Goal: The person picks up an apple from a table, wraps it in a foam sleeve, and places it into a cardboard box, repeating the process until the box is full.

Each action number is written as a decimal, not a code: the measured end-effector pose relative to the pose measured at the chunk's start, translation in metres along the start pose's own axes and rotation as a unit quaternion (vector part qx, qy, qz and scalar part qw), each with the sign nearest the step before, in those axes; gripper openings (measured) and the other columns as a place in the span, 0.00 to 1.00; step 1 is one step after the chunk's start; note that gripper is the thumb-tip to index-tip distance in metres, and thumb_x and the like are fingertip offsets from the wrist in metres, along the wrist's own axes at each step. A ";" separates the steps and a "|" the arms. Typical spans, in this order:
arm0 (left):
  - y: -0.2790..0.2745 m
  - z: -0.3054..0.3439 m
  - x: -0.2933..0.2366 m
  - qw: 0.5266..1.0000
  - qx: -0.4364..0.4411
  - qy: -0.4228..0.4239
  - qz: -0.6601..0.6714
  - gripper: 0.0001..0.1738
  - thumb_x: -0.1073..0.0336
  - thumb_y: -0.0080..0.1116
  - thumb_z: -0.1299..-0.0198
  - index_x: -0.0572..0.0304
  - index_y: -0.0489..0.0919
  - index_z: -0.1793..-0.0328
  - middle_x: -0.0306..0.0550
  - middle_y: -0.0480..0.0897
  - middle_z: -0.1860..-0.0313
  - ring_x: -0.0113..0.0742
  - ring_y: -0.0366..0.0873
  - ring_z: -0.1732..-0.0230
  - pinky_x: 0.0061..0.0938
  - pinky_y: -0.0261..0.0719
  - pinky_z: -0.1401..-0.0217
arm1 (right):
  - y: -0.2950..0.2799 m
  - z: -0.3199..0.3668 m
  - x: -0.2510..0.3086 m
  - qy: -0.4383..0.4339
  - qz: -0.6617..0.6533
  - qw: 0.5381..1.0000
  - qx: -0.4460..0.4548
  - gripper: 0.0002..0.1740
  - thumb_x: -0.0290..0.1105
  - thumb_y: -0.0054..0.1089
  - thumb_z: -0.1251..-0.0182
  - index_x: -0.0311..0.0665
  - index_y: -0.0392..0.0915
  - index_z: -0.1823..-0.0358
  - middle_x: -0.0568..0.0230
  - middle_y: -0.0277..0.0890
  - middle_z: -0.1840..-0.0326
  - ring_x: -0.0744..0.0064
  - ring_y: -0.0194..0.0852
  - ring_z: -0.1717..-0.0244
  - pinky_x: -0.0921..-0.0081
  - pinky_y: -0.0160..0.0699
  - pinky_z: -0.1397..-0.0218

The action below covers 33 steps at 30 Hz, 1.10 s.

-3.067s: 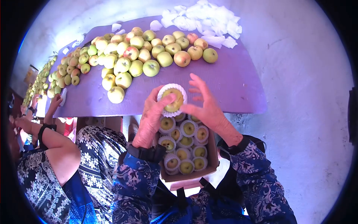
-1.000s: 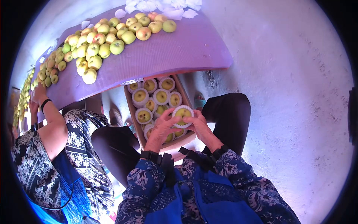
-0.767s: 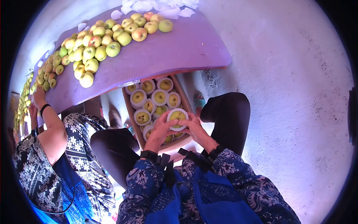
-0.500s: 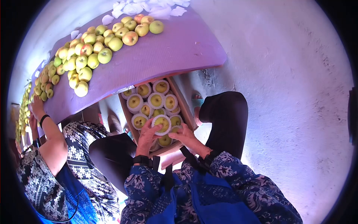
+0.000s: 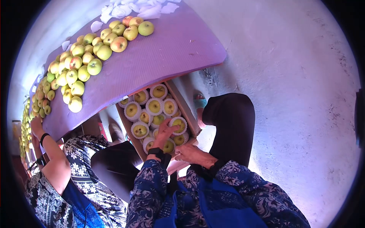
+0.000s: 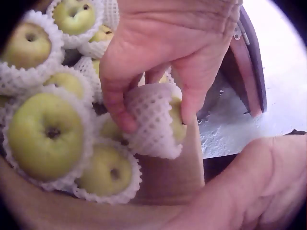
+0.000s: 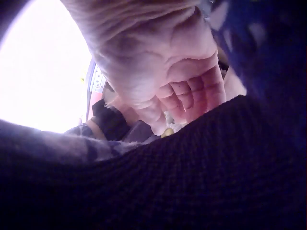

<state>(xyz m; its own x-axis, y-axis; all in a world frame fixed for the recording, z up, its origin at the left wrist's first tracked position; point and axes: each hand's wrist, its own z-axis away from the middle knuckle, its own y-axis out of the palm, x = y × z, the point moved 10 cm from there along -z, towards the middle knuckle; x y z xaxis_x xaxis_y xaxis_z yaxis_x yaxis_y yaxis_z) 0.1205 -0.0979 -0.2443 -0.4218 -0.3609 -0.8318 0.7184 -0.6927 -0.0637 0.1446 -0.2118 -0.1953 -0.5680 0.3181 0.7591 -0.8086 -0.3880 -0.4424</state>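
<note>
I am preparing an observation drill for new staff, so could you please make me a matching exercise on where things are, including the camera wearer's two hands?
Column one
1. Left hand
2. Right hand
3. Unwrapped apples
4. Cardboard box

Column two
A. Spread on the purple table
B. At the box's near end, holding no apple
C. Partly hidden by the table
D. Gripping a foam-netted apple

Right pairs: 1-D, 2-B, 3-A, 4-C.

Purple-topped table (image 5: 171, 49) — long heap of grn/yel apples (image 5: 76, 62), some w/ red blush; wht foam pcs (image 5: 121, 10) bunched behind heap's R end, couple more farther L.
</note>
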 end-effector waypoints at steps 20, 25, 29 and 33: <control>-0.001 -0.035 0.043 0.996 -0.013 -0.067 0.064 0.34 0.57 0.71 0.51 0.62 0.74 0.38 0.42 0.81 0.51 0.31 0.78 0.54 0.26 0.76 0.58 | -0.011 -0.003 0.026 0.009 0.015 1.000 0.017 0.18 0.38 0.60 0.44 0.34 0.76 0.55 0.43 0.80 0.61 0.43 0.79 0.53 0.50 0.75 0.51; 0.000 -0.032 0.045 0.995 -0.057 -0.067 0.055 0.35 0.57 0.74 0.52 0.67 0.74 0.39 0.45 0.82 0.56 0.30 0.79 0.62 0.24 0.78 0.68 | -0.006 -0.003 0.023 0.000 0.030 0.999 0.015 0.18 0.37 0.61 0.44 0.34 0.75 0.56 0.43 0.80 0.60 0.44 0.79 0.52 0.50 0.75 0.50; 0.003 -0.040 0.052 0.997 -0.044 -0.057 0.028 0.36 0.57 0.73 0.51 0.67 0.74 0.38 0.44 0.82 0.56 0.29 0.79 0.63 0.23 0.78 0.70 | -0.009 -0.003 0.023 0.006 0.034 0.999 0.013 0.18 0.37 0.61 0.44 0.33 0.76 0.56 0.43 0.81 0.61 0.44 0.79 0.53 0.51 0.76 0.50; 0.003 -0.028 0.031 0.998 0.007 -0.052 0.032 0.37 0.58 0.71 0.49 0.66 0.71 0.34 0.44 0.81 0.51 0.32 0.80 0.55 0.25 0.81 0.63 | -0.014 -0.003 0.030 -0.002 0.029 1.000 0.001 0.18 0.37 0.61 0.44 0.33 0.76 0.57 0.43 0.81 0.63 0.44 0.80 0.55 0.52 0.76 0.51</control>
<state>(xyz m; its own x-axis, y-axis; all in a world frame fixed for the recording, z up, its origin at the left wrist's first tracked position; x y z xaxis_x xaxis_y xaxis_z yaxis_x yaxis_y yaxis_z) 0.1251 -0.0934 -0.2853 -0.4306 -0.4680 -0.7717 0.7381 -0.6747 -0.0027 0.1381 -0.1943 -0.1682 -0.6126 0.2910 0.7349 -0.7743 -0.4079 -0.4839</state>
